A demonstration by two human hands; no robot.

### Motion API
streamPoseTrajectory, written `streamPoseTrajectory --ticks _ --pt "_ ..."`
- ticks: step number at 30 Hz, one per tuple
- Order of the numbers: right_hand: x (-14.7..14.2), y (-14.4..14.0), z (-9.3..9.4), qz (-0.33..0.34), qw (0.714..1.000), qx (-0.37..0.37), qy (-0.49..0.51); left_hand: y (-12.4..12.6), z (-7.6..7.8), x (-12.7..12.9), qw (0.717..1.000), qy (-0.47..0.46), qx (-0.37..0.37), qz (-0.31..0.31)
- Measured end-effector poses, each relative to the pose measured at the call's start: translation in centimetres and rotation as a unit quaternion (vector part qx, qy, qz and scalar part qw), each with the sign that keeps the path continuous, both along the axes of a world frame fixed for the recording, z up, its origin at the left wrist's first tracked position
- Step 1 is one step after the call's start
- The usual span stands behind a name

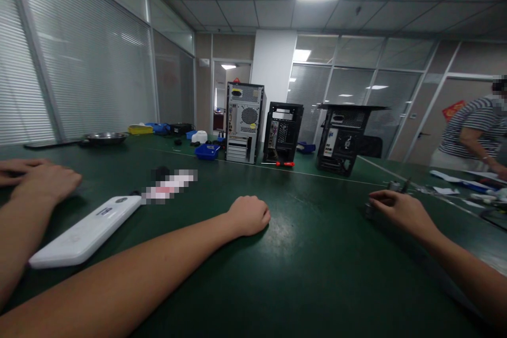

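My left hand [249, 215] rests on the green tabletop [293, 280] in a loose fist, with no object visible in it. Farther right, my right hand [407, 216] has its thumb and fingers pinched at a small grey metallic piece [369, 210], low over the table. Just beyond those fingers are another small grey piece [394, 186] and a thin dark upright item [406, 185]. To the left of my left forearm lies a white, rounded slab-like device [89, 232] with dark figures on it.
Another person's hands [45, 179] rest at far left. Three computer cases stand across the table: a tall one [244, 121], a black frame [282, 132] and one with its panel on top [343, 140]. A red screwdriver [285, 163], blue tray [207, 151] and metal dish [106, 138] lie around. A striped-shirted person [471, 132] stands right.
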State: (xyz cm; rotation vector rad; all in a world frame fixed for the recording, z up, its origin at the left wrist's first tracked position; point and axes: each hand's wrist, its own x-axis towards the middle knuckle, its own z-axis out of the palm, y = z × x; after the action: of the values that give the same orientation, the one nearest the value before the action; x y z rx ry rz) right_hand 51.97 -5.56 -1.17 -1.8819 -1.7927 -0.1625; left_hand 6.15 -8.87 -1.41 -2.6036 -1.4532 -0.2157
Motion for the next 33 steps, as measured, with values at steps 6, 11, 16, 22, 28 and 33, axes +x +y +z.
streamPoseTrajectory --ticks 6,11,16,22,28,33 --pt "0.0 0.0 0.2 -0.023 0.999 -0.024 0.018 -0.3 0.5 0.0 1.0 -0.009 -0.013 -0.002" --pt "0.2 0.2 -0.2 -0.018 0.996 -0.058 0.065 -0.5 0.7 0.0 1.0 -0.015 -0.022 -0.002" --pt "-0.6 0.2 -0.7 -0.027 0.998 0.001 0.052 -0.5 0.6 0.0 1.0 -0.013 -0.011 -0.001" --pt "-1.9 -0.3 -0.2 0.004 0.999 -0.004 0.035 -0.3 0.4 -0.1 1.0 -0.005 -0.005 0.0" --pt "-2.2 -0.9 0.5 -0.008 0.998 -0.026 0.052 -0.1 0.2 -0.1 1.0 -0.01 -0.007 -0.007" --pt "-2.0 -0.7 0.2 -0.003 0.992 -0.061 0.11 -0.3 0.4 -0.1 1.0 -0.012 -0.006 -0.016"
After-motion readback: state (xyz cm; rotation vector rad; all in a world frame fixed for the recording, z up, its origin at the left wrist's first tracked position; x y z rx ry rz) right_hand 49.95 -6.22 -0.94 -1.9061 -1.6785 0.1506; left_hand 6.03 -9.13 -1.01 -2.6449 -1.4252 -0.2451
